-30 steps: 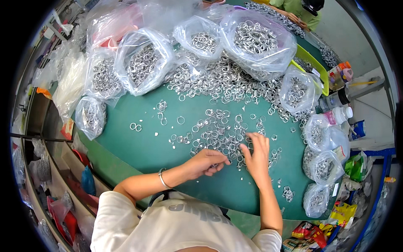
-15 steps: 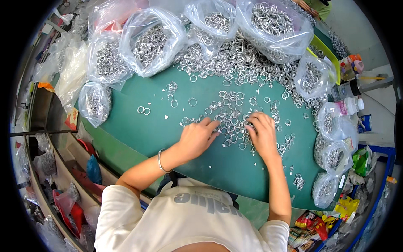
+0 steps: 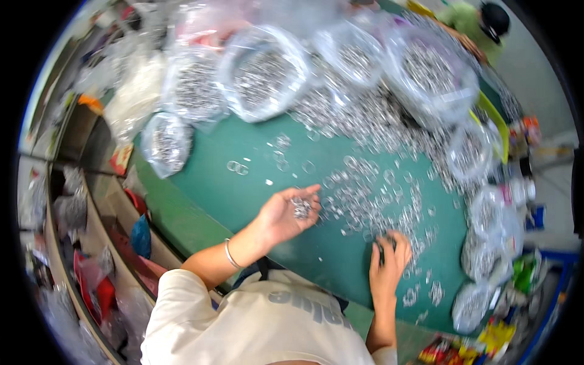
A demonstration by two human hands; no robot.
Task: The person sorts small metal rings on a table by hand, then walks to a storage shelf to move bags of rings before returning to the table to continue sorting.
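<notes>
My left hand (image 3: 288,215) is turned palm up over the green table (image 3: 243,188). Its fingers curl around a small bunch of silvery metal rings (image 3: 301,208). Lower and to the right, my right hand (image 3: 390,258) is at the near edge of a loose spread of similar rings (image 3: 359,188). Its thumb stands apart from the bent fingers, and I see nothing held between them. Motion blur softens the fingertips and the single rings.
A large heap of rings (image 3: 371,118) lies along the far side, among ring-filled clear plastic bags (image 3: 286,100). More bags (image 3: 471,307) line the right edge. Shelving with bins (image 3: 100,213) stands at left. Another person (image 3: 471,30) is at the far right.
My left hand has turned palm up and now holds a bunch of rings. My right hand has drawn back toward me from the middle of the spread. The whole view has shifted.
</notes>
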